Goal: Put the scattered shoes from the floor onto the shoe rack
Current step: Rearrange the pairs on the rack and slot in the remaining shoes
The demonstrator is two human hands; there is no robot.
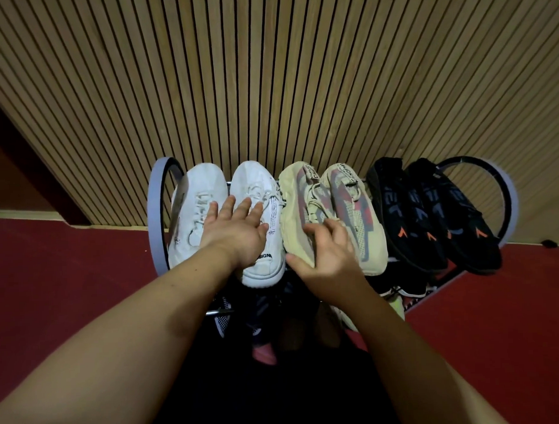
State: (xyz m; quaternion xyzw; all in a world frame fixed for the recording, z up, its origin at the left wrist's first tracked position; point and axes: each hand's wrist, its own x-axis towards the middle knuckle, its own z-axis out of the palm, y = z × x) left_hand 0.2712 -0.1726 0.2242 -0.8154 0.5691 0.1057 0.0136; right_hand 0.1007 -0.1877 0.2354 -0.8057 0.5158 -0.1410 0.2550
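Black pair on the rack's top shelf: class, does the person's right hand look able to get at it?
Probably yes: the right hand grips the beige shoe close beside the black pair, whose tops lie uncovered.

Both bare forearms reach forward from the lower corners and converge toward the middle. The left hand (237, 229) is palm down, with straight and slightly fanned fingers in line with the wrist. The right hand (328, 254) is back upward, fingers curled down over the beige shoe (295, 195), thumb spread out to the left. The hands lie side by side, apart.
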